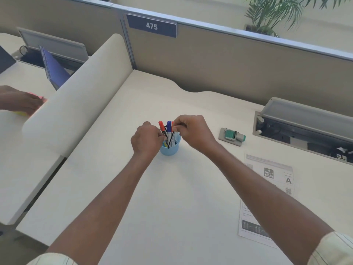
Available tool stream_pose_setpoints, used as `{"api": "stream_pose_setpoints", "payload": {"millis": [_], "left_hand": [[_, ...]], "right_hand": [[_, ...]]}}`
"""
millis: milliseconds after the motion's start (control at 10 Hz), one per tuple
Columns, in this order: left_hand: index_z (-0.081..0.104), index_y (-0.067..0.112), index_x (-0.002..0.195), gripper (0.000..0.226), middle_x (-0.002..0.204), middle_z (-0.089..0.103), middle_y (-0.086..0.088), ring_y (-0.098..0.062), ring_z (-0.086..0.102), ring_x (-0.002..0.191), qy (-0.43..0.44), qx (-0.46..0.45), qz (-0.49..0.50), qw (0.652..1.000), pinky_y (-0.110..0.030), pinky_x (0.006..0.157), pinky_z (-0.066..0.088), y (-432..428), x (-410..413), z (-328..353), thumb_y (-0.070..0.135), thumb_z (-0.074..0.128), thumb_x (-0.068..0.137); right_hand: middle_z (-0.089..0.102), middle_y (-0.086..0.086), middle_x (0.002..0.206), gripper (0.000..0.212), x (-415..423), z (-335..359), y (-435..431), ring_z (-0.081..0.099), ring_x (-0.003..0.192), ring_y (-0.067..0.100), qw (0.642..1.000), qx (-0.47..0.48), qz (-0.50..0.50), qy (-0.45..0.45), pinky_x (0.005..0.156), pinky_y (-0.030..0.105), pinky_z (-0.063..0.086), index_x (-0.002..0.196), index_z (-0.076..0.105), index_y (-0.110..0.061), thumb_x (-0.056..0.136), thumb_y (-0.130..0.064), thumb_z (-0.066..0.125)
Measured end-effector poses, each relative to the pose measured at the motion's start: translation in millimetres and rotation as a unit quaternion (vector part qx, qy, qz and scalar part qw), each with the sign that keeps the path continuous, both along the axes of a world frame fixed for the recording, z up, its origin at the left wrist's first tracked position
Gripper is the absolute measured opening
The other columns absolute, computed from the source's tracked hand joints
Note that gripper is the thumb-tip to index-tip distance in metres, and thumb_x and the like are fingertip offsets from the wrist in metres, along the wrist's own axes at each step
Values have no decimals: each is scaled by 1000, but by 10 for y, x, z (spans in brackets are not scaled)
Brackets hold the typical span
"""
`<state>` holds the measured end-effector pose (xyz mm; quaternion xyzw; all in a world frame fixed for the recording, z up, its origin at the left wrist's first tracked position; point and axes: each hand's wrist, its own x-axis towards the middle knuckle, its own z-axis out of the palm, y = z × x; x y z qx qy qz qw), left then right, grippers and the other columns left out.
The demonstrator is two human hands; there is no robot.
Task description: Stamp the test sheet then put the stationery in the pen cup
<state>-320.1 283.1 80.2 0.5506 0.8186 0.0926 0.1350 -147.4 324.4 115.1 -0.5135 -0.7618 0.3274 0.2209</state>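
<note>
Smooth cream desk (pixel 133 188); round blue pen cup (pixel 170 149).

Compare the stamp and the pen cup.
The stamp is grey and green and lies low on the desk; the pen cup is light blue and stands upright. The stamp sits untouched; both hands are at the cup's pens. Both rest on the same desk.

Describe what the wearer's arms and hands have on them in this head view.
Both forearms are bare up to near the elbows. Each arm ends in a rolled-up pale cream sleeve with thin dark stripes: left sleeve, right sleeve. The left hand and right hand are bare: no gloves, and no watch, rings or wristbands visible.
</note>
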Motion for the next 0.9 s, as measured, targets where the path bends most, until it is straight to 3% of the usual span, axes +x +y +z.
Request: {"api": "stream_pose_setpoints", "payload": {"millis": [100, 400, 500, 700, 900], "left_hand": [[86, 25, 102, 16, 115, 66, -5, -32, 68, 107, 17, -7, 3, 1000, -38, 76, 54, 11, 23, 2, 33, 73, 96], [86, 24, 100, 17, 102, 74, -1, -29, 65, 87, -2, 5, 6, 1000, -31, 67, 45, -5, 23, -9, 28, 71, 95], [87, 27, 102, 17, 104, 75, -1, -31, 68, 90, -17, 31, 5, 999, -31, 69, 45, -42, 3, 0, 33, 71, 97], [84, 32, 110, 20, 111, 77, 4, -27, 74, 98, -75, 104, 21, 992, -35, 75, 55, -140, -32, 10, 41, 69, 101], [77, 22, 116, 22, 90, 71, 1, -26, 68, 87, -89, 237, 80, 964, -42, 73, 59, -373, 101, 21, 36, 63, 106]], "right_hand": [[79, -1, 86, 14, -25, 24, 55, 71, 82, 16, 1000, 0, -14, 11, 77, 34, 61, 93, 81, -14, 95, -6, 70], [74, 4, 93, 21, -154, -51, 38, 68, 87, 28, 974, 31, 77, -212, 68, 35, 53, 96, 80, -19, 95, -9, 62], [75, 4, 97, 22, -157, -83, 31, 68, 89, 28, 972, 31, 76, -219, 75, 40, 59, 102, 81, -21, 98, -13, 61], [73, 3, 94, 18, -38, -100, -14, 65, 86, 27, 988, 37, 44, -140, 75, 46, 58, 101, 79, -19, 98, -14, 63], [73, -4, 112, 21, 214, -155, -288, 64, 89, 16, 995, 68, -16, -76, 78, 36, 55, 120, 76, -25, 103, -29, 65]]}}
